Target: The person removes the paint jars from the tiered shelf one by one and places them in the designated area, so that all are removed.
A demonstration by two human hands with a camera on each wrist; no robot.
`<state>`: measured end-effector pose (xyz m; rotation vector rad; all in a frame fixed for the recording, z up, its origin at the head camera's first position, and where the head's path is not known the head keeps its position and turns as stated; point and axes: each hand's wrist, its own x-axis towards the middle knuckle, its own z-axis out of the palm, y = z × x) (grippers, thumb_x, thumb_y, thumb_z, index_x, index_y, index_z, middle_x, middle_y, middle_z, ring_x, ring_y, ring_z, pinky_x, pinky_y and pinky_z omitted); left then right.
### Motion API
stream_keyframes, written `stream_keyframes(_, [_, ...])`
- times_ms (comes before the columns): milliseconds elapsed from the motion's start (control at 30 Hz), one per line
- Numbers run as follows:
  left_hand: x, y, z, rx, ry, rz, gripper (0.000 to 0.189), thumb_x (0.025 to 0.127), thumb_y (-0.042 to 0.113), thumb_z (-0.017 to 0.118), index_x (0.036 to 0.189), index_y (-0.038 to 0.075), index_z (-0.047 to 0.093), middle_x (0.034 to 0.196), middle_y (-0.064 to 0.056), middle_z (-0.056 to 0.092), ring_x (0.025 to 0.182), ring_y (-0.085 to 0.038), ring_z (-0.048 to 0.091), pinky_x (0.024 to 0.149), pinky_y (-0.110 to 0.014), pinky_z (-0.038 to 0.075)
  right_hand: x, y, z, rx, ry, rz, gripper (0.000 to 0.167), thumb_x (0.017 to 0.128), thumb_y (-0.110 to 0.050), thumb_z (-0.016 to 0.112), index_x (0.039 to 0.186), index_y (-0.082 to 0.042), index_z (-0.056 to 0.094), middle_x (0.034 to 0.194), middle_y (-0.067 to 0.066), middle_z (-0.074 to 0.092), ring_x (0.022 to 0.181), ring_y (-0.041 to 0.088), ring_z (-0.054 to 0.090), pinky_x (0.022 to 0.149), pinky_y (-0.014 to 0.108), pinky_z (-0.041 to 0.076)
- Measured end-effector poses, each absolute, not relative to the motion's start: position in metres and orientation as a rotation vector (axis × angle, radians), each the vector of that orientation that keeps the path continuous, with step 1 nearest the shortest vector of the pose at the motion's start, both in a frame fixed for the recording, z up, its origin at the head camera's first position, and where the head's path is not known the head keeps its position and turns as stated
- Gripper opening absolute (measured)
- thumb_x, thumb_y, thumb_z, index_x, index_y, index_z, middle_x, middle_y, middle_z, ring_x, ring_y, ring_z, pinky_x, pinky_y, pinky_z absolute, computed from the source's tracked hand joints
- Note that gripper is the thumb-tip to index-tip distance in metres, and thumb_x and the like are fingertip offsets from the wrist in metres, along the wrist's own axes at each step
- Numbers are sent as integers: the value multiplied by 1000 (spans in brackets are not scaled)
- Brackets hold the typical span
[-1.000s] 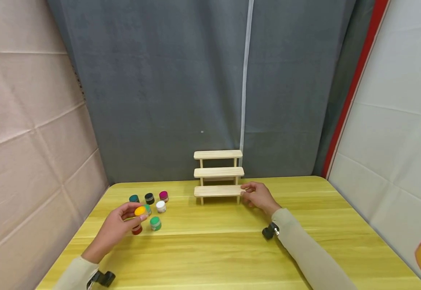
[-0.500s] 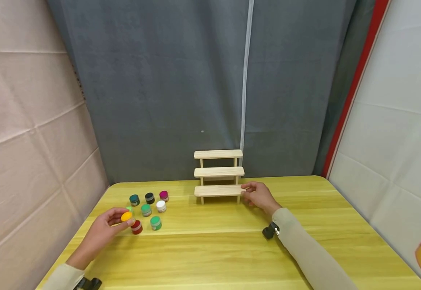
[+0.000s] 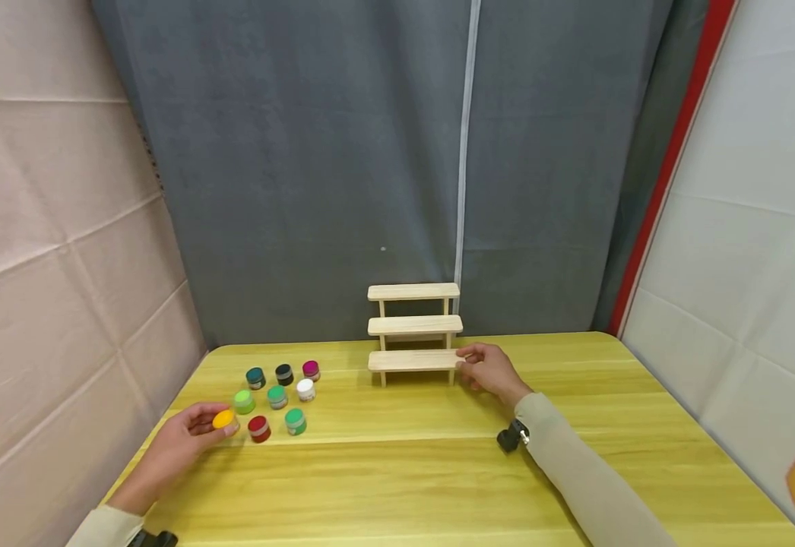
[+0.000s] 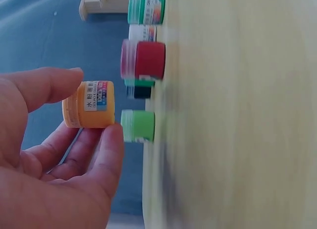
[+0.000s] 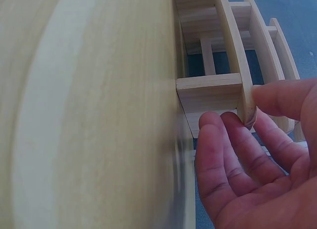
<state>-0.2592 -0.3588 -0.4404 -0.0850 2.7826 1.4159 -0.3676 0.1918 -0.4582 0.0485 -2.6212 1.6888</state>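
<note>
Between thumb and fingers my left hand (image 3: 177, 447) holds a yellow-orange paint jar (image 4: 103, 115), close over the table at the left of the other jars. Just beyond it stand a light green jar (image 3: 244, 402) and a dark red jar (image 3: 258, 428). At the centre back is a three-step wooden display rack (image 3: 414, 361). My right hand (image 3: 496, 374) pinches the right end of its lowest shelf (image 5: 243, 75), thumb on top and fingers beneath.
Behind the red jar are two green jars (image 3: 295, 421), a white jar (image 3: 305, 390), a teal jar (image 3: 255, 377), a black jar (image 3: 284, 374) and a magenta jar (image 3: 311, 370). A grey curtain (image 3: 302, 190) hangs at the table's (image 3: 397, 486) back edge.
My left hand has moved left and nearer to me with the yellow-orange jar, uncovering the light green and red jars. The right hand stays at the shelf end.
</note>
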Motion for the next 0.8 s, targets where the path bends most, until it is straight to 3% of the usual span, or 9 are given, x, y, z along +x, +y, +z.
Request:
stream_keyframes(500, [-263,-375,-452,-112,2732,1398,71,94,33,83,145,-7,53,133,-17,65,103,-7,63,82,-17,54,-367,194,-459,62,-2613,1703,30,98,-15,75,126,-4,72,106,14,71,80,24,72,65,36,61])
stream_keyframes(800, [-268,-376,-454,-95,2782,1281,72,93,35,83,143,-8,55,135,-21,64,114,-23,64,80,-19,54,-367,194,-457,55,-2615,1695,30,99,-16,75,126,-4,72,107,14,71,80,23,72,66,37,62])
